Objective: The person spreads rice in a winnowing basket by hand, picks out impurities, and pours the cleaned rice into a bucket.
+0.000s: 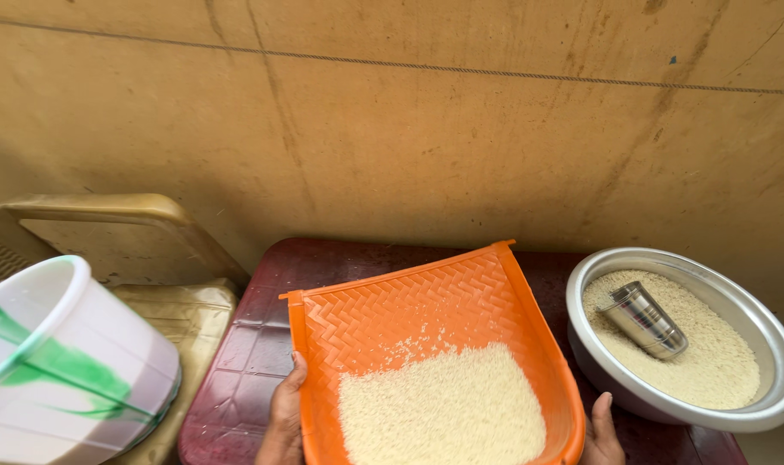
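Note:
An orange plastic winnowing tray [409, 301] with a woven pattern is held over a dark red plastic stool [246, 344]. White rice [444, 409] is heaped in the tray's near half. My left hand [282, 418] grips the tray's left rim, thumb up along the edge. On the tray's right rim sits my right hand [600, 430], only partly in view at the bottom edge.
A wide metal bowl [753, 413] at the right holds more rice [710, 362] with a steel cup [643, 319] lying in it. A white bucket with green streaks [61, 370] stands at the left, on a tan plastic chair [134, 232]. A stained tan wall rises behind.

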